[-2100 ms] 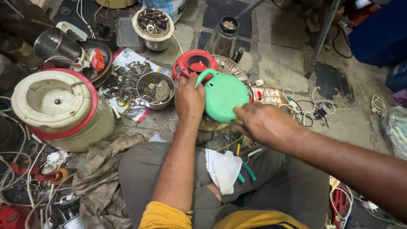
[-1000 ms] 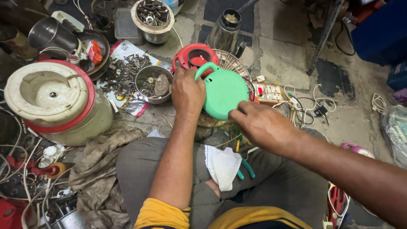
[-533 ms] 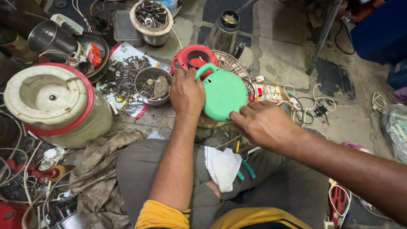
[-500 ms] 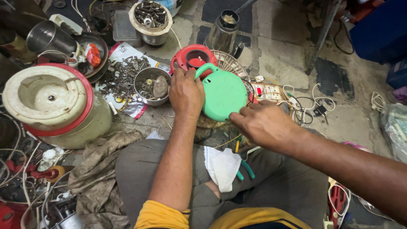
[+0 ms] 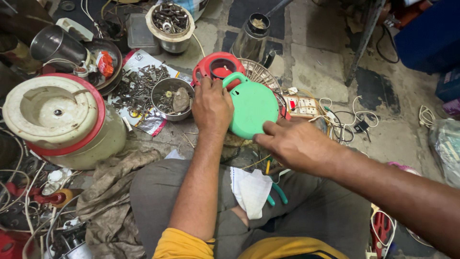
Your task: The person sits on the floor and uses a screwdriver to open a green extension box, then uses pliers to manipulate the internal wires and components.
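Much of what the person is working on sits hidden under the hands: the left hand [image 5: 211, 108] lies over the near left edge of a round green plastic cover [image 5: 251, 108], fingers curled over its rim and gripping it, while the right hand [image 5: 294, 144] rests its fingertips on the cover's lower right edge, pressing rather than closing around it; what lies beneath the cover cannot be made out. The cover itself stands just in front of the knees, its looped handle pointing away, and it overlaps a red plastic ring-shaped part [image 5: 218, 67] and a wire fan guard [image 5: 261, 72], both only partly visible behind it. A white cloth [image 5: 251, 189] lies across the lap, with green-handled pliers [image 5: 278, 194] half buried beside it. To the left stands a cream and red mixer base [image 5: 62, 120], close to a steel bowl [image 5: 172, 98] of screws and scraps resting on a printed paper strewn with small metal parts. Farther back are a cup of hardware [image 5: 170, 21], a steel jar [image 5: 251, 38] and a steel tumbler [image 5: 55, 43]. A white power strip [image 5: 302, 105] with tangled wires lies to the right. The floor [image 5: 316, 52] is worn, stained concrete, crowded with clutter.
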